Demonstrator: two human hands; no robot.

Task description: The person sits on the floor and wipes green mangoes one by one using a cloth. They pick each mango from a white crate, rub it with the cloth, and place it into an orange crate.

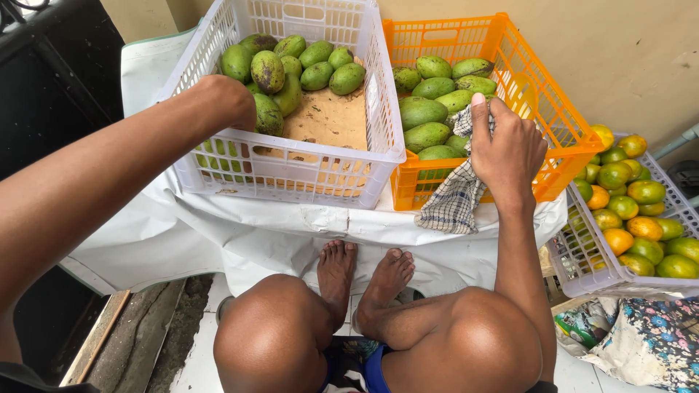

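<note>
My left hand [222, 102] reaches into the white crate [291, 171] and closes around a green mango [267, 114] near its front left corner. Several more green mangoes [317, 62] lie at the back of that crate on a brown cardboard liner [328, 120]. My right hand [506, 145] holds a blue-and-white checked cloth [455, 200] over the front edge of the orange crate [561, 124], which holds several green mangoes [426, 109]. The cloth hangs down outside the crate.
Both crates rest on a white sheet [218, 233] over a low platform. A pale crate [582, 269] of green and orange citrus fruit [633, 211] stands at the right. My bare knees and feet are below. A dark door is at the left.
</note>
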